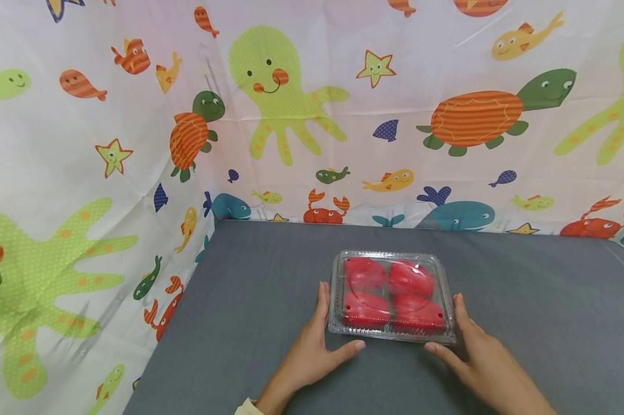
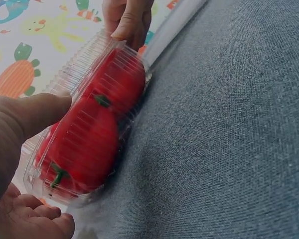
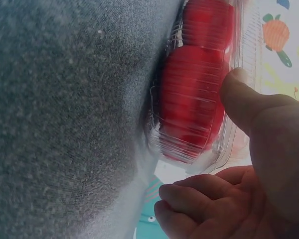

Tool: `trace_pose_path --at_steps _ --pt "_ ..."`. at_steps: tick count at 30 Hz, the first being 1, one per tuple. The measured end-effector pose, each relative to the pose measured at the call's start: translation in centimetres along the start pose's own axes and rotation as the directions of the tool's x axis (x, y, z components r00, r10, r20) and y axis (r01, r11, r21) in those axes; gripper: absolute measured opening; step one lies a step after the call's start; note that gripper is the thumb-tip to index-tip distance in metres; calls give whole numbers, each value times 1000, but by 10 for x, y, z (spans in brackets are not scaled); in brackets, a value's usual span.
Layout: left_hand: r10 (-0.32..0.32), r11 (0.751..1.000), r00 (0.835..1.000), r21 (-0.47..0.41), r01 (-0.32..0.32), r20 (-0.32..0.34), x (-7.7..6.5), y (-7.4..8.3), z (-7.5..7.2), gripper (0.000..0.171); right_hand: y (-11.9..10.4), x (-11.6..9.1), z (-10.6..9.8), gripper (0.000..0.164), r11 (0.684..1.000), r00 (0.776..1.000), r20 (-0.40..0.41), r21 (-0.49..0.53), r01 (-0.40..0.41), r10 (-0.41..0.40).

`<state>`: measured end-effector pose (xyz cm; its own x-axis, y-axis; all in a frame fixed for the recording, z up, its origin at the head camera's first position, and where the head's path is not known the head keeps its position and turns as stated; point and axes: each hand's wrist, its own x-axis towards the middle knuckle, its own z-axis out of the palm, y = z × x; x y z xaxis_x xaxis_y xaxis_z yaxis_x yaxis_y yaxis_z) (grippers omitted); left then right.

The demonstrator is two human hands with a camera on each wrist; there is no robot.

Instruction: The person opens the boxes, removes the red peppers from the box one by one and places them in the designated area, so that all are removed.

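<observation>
A clear plastic clamshell box point(image 1: 392, 334) sits with its lid down on the grey cloth. Several glossy red, pepper-like pieces point(image 1: 412, 279) lie inside; green stems show on some of them in the left wrist view. At the box's left side is my left hand point(image 1: 312, 349), fingers straight along the wall and thumb spread toward the front edge. My right hand point(image 1: 483, 351) mirrors it at the right side, its thumb by the front right corner. Whether the fingertips touch the plastic is hard to tell. Neither hand is curled round the box.
Grey cloth point(image 1: 250, 300) covers the table around the box. Behind and to the left hangs a white curtain point(image 1: 312, 75) printed with sea animals, meeting the table along its back and left edges.
</observation>
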<state>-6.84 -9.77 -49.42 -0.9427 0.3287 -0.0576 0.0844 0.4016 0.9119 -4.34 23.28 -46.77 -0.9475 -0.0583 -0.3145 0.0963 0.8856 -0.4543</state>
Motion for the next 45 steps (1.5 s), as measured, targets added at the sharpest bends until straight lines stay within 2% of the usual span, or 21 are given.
trace_pose_path --at_steps 7,11,14,17,20,25,29,32,36,42,45 --pt "26 1000 1000 -11 -27 -16 4 -2 1 123 0 0 2 131 999 997 -60 9 42 -42" --pt "24 999 1000 -35 -24 -6 6 -4 3 122 2 1 1 129 999 999 -43 24 30 -29" --pt "31 994 999 -107 -29 14 7 -6 5 120 2 2 1 129 999 1000 -19 39 7 -6" --pt "34 978 999 -209 -26 36 6 -6 6 118 3 1 0 127 998 1000 -11 56 -8 9" --pt "25 950 998 -311 -8 52 6 -7 7 117 3 1 -1 125 997 1000 -9 71 -8 8" --pt "31 915 997 -404 -2 64 9 -9 9 115 3 -1 -2 123 997 999 -43 70 14 -11" --pt "36 909 997 -417 -6 64 11 -9 10 114 3 1 -5 123 998 999 -36 65 6 -3" --pt "4 905 998 -424 24 65 12 -8 11 111 2 1 -6 123 998 1000 -16 67 -10 12" --pt "-28 893 998 -447 54 65 13 -6 13 108 2 0 -4 123 1000 999 -38 21 2 -1" --pt "-17 869 998 -493 48 66 13 -3 13 103 1 -1 -2 126 998 998 -55 -66 -14 10" --pt "1 867 998 -498 35 71 13 -2 13 98 1 -3 -1 126 994 998 -69 -106 -6 -1"
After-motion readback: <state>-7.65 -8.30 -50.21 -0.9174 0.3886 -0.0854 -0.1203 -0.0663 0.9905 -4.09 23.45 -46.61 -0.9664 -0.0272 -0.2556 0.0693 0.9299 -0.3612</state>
